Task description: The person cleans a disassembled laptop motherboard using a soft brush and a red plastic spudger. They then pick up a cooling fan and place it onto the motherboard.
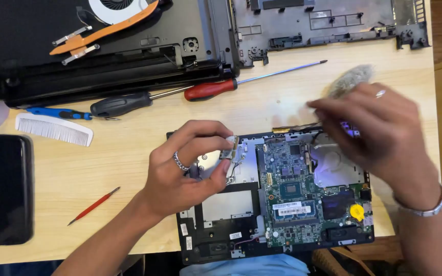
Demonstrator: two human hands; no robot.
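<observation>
An opened laptop base [216, 232] lies at the table's near edge, its green motherboard [292, 197] exposed with a yellow round cell [357, 212] at its right. My left hand [182, 171], a ring on one finger, pinches a small metal bracket [231, 147] at the base's upper left, beside a silver plate. My right hand [372, 125], blurred with motion, grips a brush with a grey bristle tuft [350, 80] over the board's upper right corner. A metal bracelet sits on that wrist.
On the wooden table [129, 153]: a red-handled screwdriver [211, 89], a black-handled screwdriver [121, 105], a blue tool [60, 113], a white comb [54, 129], a thin red tool [94, 206], a black phone [2, 189]. Two more laptop shells [144, 56] [328, 23] lie at the far edge.
</observation>
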